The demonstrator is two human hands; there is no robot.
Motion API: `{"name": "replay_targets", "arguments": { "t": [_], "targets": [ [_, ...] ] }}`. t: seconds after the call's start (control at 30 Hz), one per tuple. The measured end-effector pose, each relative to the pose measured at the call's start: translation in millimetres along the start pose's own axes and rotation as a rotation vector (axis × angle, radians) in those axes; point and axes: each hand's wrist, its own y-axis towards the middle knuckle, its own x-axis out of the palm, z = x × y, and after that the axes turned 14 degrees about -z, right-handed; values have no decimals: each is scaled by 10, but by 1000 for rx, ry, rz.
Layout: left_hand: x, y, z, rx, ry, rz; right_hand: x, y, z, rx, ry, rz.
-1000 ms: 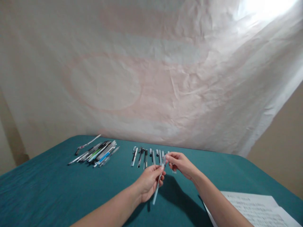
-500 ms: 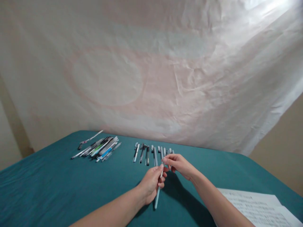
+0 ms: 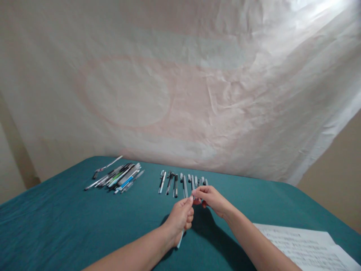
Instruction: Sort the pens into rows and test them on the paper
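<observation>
My left hand is closed around a slim pale pen, whose lower end sticks out below the palm. Most of the pen is hidden by the fingers. The thumb and forefinger of my right hand pinch at the pen's upper end, right against my left thumb; what exactly lies between those fingertips is too small to see. Just beyond my hands, a row of pens lies on the green cloth, with caps beside their far ends. My right hand covers part of the row's right end.
A heap of mixed pens lies at the back left of the green-covered table, with a thin whitish strip behind it. Printed paper sheets lie at the front right, partly under my right forearm. A pale sheet hangs behind.
The pen has tilted, its lower end shifting left and showing less below my left hand. Both hands have moved slightly left, with my right fingertips still at the upper end.
</observation>
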Motion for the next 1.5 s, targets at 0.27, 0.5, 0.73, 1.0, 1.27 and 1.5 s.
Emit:
{"name": "replay_targets", "arguments": {
  "t": [0.27, 0.5, 0.73, 1.0, 1.27, 1.5],
  "targets": [
    [11, -8, -14, -18, 22, 29, 10, 22, 35, -26, 1, 21],
    [24, -20, -26, 2, 8, 43, -126, 37, -2, -39, 59, 92],
    [19, -22, -31, 14, -64, 87, -728, 107, 335, -50, -191, 461],
    [12, -9, -74, 46, -26, 15, -992, 233, 778, -46, -449, 618],
    [-15, 8, -100, 35, -5, 6, -989, 289, 820, -2, -689, 653],
    [-7, 6, -88, 34, -17, -12, -987, 230, 764, 51, -842, 632]
  ]
}}
